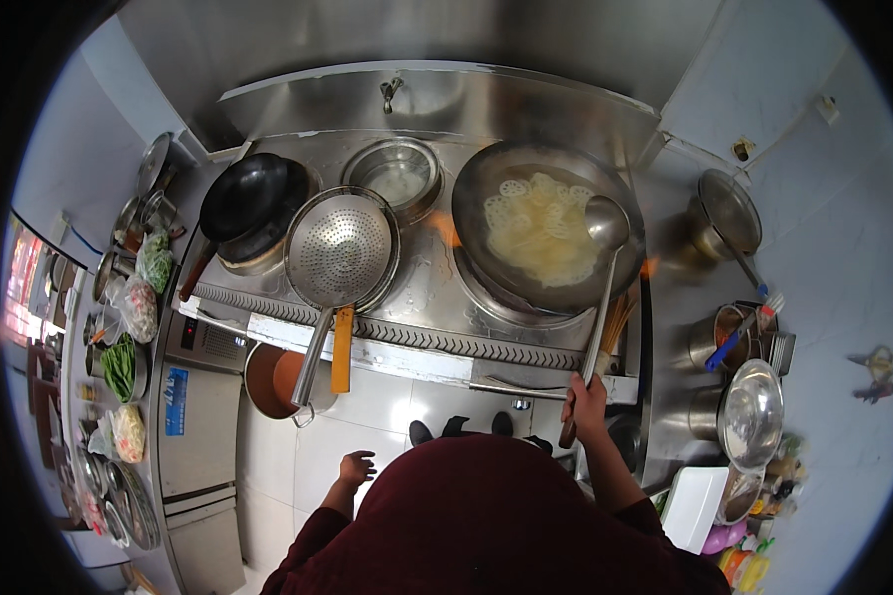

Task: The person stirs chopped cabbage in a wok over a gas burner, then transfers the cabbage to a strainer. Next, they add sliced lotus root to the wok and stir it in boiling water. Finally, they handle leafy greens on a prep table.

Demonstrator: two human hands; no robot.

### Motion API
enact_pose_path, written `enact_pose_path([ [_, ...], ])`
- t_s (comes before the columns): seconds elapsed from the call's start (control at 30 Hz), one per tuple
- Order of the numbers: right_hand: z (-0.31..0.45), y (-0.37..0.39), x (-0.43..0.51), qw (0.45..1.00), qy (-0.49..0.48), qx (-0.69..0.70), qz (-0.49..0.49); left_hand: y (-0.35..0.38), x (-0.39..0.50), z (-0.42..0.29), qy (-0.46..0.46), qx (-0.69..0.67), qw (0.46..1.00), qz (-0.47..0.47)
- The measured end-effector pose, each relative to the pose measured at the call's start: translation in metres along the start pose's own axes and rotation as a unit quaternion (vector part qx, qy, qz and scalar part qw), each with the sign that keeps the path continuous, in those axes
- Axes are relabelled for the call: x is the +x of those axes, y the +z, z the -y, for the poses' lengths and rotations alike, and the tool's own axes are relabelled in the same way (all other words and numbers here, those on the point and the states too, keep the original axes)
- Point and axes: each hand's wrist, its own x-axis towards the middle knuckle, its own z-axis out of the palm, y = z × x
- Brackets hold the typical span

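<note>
My right hand (586,407) grips the wooden end of a long-handled steel ladle (607,223). The ladle's bowl hangs over the right side of a large dark wok (476,186). Pale lotus root slices (543,216) lie in cloudy liquid inside the wok, and flame shows at its left and right edges. My left hand (357,467) hangs low by my side over the floor, fingers apart, holding nothing. To the left on the range (424,260) rests a perforated steel skimmer (340,249) on a round strainer with a yellow handle (342,349).
A black frying pan (244,195) and a metal basin (396,178) sit on the range's left half, below a tap (390,95). A deep pot (268,375) stands under the front edge. Bagged vegetables line the left counter; steel bowls (751,413) and seasoning pots (714,338) line the right.
</note>
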Motion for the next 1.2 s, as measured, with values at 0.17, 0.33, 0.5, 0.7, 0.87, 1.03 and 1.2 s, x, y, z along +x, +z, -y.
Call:
enact_pose_path([
  [0.17,0.005,-0.001,-0.003,1.0,0.008,-0.004,-0.002,-0.001,-0.012,-0.006,0.049,0.109,0.993,-0.002],
  [0.33,0.01,-0.004,-0.005,1.0,0.01,-0.008,0.012,0.004,-0.028,-0.027,0.033,0.108,0.993,-0.023],
  [0.5,0.014,-0.006,-0.006,1.0,0.013,-0.01,0.016,0.007,-0.034,-0.034,0.048,0.08,0.995,-0.028],
  [0.7,0.018,-0.008,-0.006,0.999,0.04,-0.016,0.007,0.011,-0.035,-0.039,0.009,0.084,0.996,-0.039],
  [0.87,0.017,-0.013,-0.004,0.999,0.031,-0.023,0.017,0.009,-0.023,-0.023,0.026,0.187,0.982,-0.012],
  [1.03,0.025,-0.02,-0.001,0.992,-0.009,-0.124,-0.017,0.011,-0.028,-0.018,0.015,0.063,0.996,-0.053],
  [1.2,0.083,-0.053,0.036,0.971,-0.078,-0.224,0.029,0.012,-0.041,-0.035,-0.036,0.04,0.997,-0.06],
])
